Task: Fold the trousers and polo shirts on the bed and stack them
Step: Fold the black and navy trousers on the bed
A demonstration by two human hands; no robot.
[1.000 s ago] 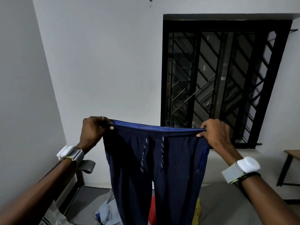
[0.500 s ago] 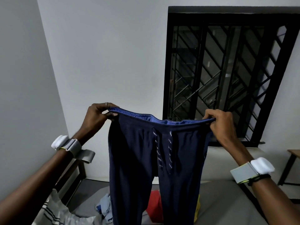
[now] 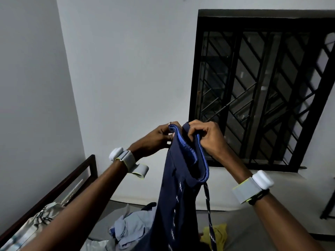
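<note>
Plain pale walls (image 3: 126, 69) meet in a corner at the left. A black-framed window (image 3: 262, 91) with a diagonal grille fills the right, dark behind the glass. Below lies a grey bed (image 3: 253, 225), with a dark wooden rail (image 3: 59, 185) along its left side and a dark furniture leg (image 3: 328, 205) at the right edge.

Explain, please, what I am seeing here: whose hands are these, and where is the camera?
There is no machine: these are a person's two bare hands, filmed by one camera worn on the head, looking forward and down. The left hand and right hand, close together, each pinch the waistband of navy trousers, whose legs hang down. Each wrist carries a grey band with a white unit. Below, on the grey bed, lie a crumpled pale blue garment and a yellow garment.
</note>
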